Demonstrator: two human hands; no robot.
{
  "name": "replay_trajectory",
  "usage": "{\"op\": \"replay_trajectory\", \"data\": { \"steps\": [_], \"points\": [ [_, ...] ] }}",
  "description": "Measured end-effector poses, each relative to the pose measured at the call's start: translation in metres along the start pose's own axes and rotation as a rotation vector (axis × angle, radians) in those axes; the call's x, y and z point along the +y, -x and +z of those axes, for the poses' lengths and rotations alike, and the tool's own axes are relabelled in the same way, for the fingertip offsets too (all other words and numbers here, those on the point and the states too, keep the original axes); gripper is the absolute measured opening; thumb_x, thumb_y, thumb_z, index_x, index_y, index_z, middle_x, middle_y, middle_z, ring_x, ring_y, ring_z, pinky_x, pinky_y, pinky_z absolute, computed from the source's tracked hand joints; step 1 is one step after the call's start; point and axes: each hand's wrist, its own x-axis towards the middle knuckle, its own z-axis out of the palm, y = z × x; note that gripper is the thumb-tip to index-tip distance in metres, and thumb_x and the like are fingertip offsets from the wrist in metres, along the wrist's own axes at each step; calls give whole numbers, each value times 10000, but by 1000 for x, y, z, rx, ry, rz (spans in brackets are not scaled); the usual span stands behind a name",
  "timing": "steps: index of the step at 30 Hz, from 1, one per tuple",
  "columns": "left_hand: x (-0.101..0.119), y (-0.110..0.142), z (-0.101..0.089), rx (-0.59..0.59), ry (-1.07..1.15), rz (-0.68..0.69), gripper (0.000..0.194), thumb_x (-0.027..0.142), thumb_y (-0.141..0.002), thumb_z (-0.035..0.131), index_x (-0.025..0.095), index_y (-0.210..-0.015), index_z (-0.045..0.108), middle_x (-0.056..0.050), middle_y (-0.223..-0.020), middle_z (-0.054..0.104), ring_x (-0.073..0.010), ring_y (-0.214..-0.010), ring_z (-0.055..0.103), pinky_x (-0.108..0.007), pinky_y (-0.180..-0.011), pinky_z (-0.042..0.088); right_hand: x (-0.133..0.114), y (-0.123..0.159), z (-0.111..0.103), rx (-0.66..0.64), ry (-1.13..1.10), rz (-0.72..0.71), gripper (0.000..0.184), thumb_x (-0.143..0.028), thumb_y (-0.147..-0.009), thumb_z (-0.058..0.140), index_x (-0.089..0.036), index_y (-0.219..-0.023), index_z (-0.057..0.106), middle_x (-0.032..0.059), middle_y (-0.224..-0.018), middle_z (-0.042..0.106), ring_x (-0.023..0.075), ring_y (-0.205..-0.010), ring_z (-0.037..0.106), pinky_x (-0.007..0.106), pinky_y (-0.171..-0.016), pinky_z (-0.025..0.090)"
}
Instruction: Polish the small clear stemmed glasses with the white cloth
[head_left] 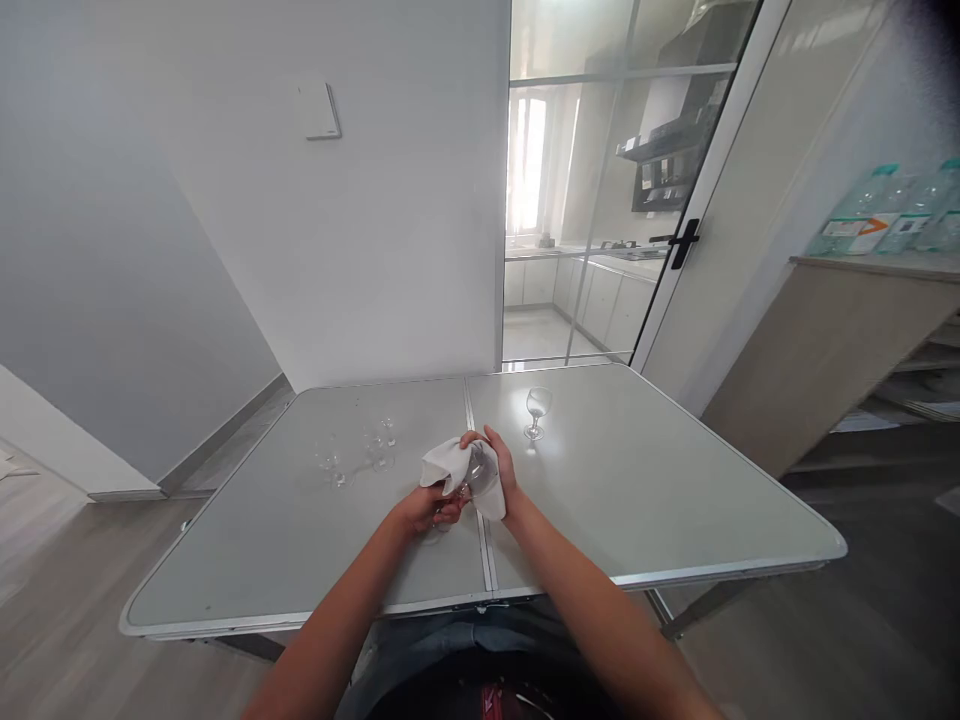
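Observation:
Over the middle of the table I hold a clear stemmed wine glass (pixel 480 466), tilted, its bowl pointing up and to the right. My left hand (pixel 435 507) is closed around its stem, and the foot shows faintly below the fingers. A white cloth (pixel 448 463) wraps part of the bowl. My right hand (pixel 501 466) grips the cloth against the far and right sides of the bowl, fingers bent over it. Some fingertips of both hands are hidden by the cloth and glass.
One stemmed glass (pixel 537 412) stands upright on the right half of the grey folding table (pixel 637 500). Several clear glasses (pixel 379 445) are on the left half, hard to see against the surface. Behind are a wall and a glass door (pixel 585 200); water bottles (pixel 862 212) stand on a cabinet at right.

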Motion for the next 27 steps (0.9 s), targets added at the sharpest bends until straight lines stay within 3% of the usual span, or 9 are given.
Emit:
{"op": "replay_trajectory", "data": {
  "steps": [6,8,11,13,16,19,23,25,27],
  "points": [
    [-3,-12,18,649,-832,382,403,527,-822,661,188,-662,514,-12,-592,499,-128,-565,417,-262,-570,265,11,-10,-9,324,-88,-191,378,-612,-837,465,-259,-892,587,3,-684,636,227,-635,617,356,-585,509],
    [-3,-14,22,752,-995,414,350,479,-834,663,193,-679,535,-20,-623,537,-140,-593,442,-269,-595,271,12,-8,-7,401,-19,-297,382,-607,-858,431,-261,-892,589,2,-702,628,220,-655,609,354,-618,503],
    [-2,-15,23,653,-987,398,390,482,-910,570,181,-665,546,1,-581,503,-126,-561,418,-259,-584,280,8,0,-5,492,317,-563,427,-569,-921,354,-252,-881,637,28,-825,649,217,-779,603,353,-733,482],
    [-2,-13,20,562,-957,384,422,474,-945,515,170,-657,560,12,-555,482,-118,-539,403,-253,-567,285,1,6,-6,388,700,-662,436,-541,-939,364,-246,-862,677,51,-855,653,228,-837,585,359,-801,448],
    [-4,-8,13,568,-1102,390,304,404,-928,551,157,-777,642,-13,-603,566,-137,-545,456,-265,-572,301,-9,9,-8,23,1261,-577,333,-502,-911,501,-247,-800,683,55,-719,591,226,-787,534,340,-790,391],
    [-7,-3,7,629,-1328,400,214,338,-890,606,148,-954,681,-71,-694,650,-181,-587,538,-287,-605,336,-15,5,-4,-40,1561,-468,286,-432,-914,539,-238,-730,639,34,-641,521,190,-702,473,301,-711,325],
    [-2,4,7,567,-1467,429,261,400,-924,592,166,-837,665,-103,-695,650,-193,-625,571,-297,-653,362,-23,-6,1,106,1521,-165,284,-316,-872,534,-217,-615,603,7,-584,518,148,-600,415,291,-624,281],
    [2,7,8,546,-1453,462,289,429,-929,592,175,-803,651,-96,-700,648,-186,-634,567,-295,-660,355,-27,-9,-1,100,1281,-4,247,-305,-824,548,-210,-612,632,3,-615,564,147,-617,456,281,-605,312],
    [5,8,9,596,-1375,490,301,455,-916,612,181,-794,640,-72,-683,633,-174,-625,548,-286,-645,338,-27,-9,-3,98,924,42,241,-360,-818,548,-202,-682,670,2,-675,609,153,-650,508,273,-605,368]
  ]
}}
